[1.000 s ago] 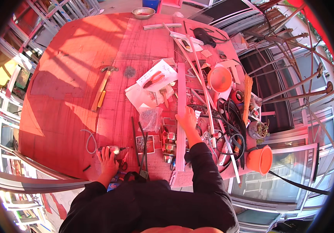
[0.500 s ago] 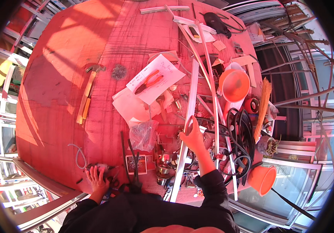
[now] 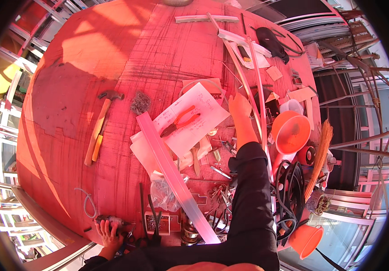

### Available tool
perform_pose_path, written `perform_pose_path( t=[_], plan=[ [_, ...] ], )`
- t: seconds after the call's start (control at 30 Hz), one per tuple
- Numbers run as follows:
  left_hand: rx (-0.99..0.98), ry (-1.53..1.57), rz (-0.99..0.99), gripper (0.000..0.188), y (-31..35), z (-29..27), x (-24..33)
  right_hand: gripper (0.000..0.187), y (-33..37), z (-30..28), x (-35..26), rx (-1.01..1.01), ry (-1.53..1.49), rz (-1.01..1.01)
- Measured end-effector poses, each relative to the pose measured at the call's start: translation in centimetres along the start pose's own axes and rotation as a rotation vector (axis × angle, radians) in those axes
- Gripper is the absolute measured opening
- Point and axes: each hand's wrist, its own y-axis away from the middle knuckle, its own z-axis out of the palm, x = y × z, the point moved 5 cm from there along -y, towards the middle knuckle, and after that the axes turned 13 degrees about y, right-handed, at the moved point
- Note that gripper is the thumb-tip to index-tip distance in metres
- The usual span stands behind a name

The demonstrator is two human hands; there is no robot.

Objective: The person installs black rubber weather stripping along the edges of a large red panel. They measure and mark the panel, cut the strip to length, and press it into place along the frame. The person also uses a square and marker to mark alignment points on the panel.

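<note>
My right hand (image 3: 240, 107) reaches over the table beside the right edge of a written sheet of paper (image 3: 203, 101), close to long thin strips (image 3: 260, 86). Its fingers are mostly hidden beneath the back of the hand. A pale metal profile (image 3: 169, 169) lies slantwise across the papers and a clear plastic bag (image 3: 160, 194), touched by neither hand. At the near left edge, my left hand (image 3: 109, 237) rests with fingers apart against a dark power tool (image 3: 113, 220), perhaps a drill. Orange-handled pliers (image 3: 183, 121) lie on the written sheet.
A hammer (image 3: 98, 131) lies at left, near a tangle of steel wool (image 3: 140, 103). To the right are an orange funnel-like vessel (image 3: 291, 133), coiled black cable (image 3: 289, 194), a straw brush (image 3: 322, 151) and an orange bucket (image 3: 306, 239). Small hardware fills a box (image 3: 175, 223).
The pale profile, earlier under my right hand at the right, now lies further left across the papers. My right hand has let go of it and moved farther out. My left hand stays by the tool.
</note>
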Motion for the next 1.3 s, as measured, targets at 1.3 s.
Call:
perform_pose_path(
  t=[1.3],
  plan=[
    [0.08, 0.167, 0.004, 0.068, -0.6, -2.3, 1.2, 0.021, 53.3, -12.9, -3.2, -0.968, -1.621, -0.157]
  ],
)
